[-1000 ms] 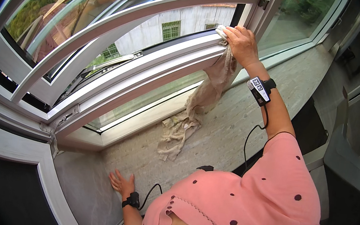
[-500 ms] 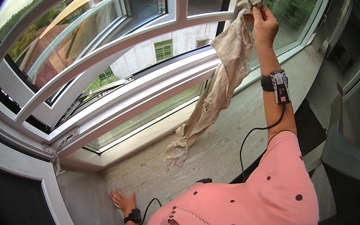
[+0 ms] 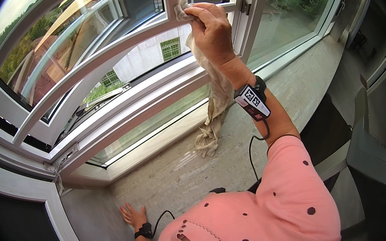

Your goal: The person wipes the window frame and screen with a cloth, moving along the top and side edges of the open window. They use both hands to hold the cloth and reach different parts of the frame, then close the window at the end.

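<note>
High up by the window frame (image 3: 113, 60), my right hand (image 3: 215, 32) is closed on one end of a worn beige rag (image 3: 219, 99). A bunched bit of the rag sticks out past my fingertips, against the crossbar of the frame. The rest trails down behind my wrist, its crumpled lower end hanging over the stone windowsill (image 3: 161, 179). My left hand (image 3: 133, 216) lies flat at the near left end of the sill, its fingers spread and nothing in it.
An open window sash (image 3: 74, 43) tilts outward on the left, with a metal stay arm (image 3: 104, 95) below it. Further right is a large glass pane (image 3: 286, 31). A grey chair-like object (image 3: 372, 152) stands on the right. Cables run from both wrist bands.
My right hand has moved left along the window frame, drawing the rag with it. The rag's lower end has shifted slightly right and up. My left hand stays in place.
</note>
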Motion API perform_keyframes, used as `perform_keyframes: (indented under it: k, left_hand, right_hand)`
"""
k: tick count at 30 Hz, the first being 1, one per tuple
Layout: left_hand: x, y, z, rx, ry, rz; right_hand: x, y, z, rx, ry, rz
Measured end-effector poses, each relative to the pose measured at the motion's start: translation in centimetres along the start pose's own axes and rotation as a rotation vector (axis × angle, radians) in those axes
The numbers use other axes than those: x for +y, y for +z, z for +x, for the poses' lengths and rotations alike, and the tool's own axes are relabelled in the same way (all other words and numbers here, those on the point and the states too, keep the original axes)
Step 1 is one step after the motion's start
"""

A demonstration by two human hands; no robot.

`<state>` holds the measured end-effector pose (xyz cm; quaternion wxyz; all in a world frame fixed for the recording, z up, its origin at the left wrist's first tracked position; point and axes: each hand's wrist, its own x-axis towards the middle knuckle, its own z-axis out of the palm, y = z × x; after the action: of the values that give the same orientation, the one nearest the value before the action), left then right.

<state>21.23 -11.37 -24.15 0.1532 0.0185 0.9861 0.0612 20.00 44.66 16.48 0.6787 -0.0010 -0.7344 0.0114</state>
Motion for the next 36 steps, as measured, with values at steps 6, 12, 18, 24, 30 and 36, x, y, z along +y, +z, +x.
perform_keyframes:
  k: [6, 12, 18, 24, 30, 36]
  left_hand:
    - [-1.0, 1.3, 0.3, 0.027, 0.010, 0.014]
    - [-1.6, 1.7, 0.7, 0.028, 0.027, 0.004]
    - [-1.2, 0.9, 0.3, -0.022, 0.004, 0.011]
    - [-0.9, 0.9, 0.3, 0.023, 0.026, -0.012]
    - [-1.4, 1.5, 0.3, 0.038, 0.029, 0.004]
    - [-1.7, 1.6, 0.5, 0.039, 0.046, -0.053]
  right_hand:
    - [4.9, -3.9, -3.2, -0.124, -0.178, -0.497]
    - [9.1, -4.9, -4.1, -0.412, -0.449, -0.742]
    - [8.3, -4.6, -7.5, -0.545, -0.107, -0.528]
    - [7.8, -6.4, -7.2, -0.477, 0.030, -0.354]
    - [9.8, -8.6, -3.2, -0.318, -0.277, -0.776]
    - [9.4, -6.7, -4.8, -0.392, -0.264, -0.992]
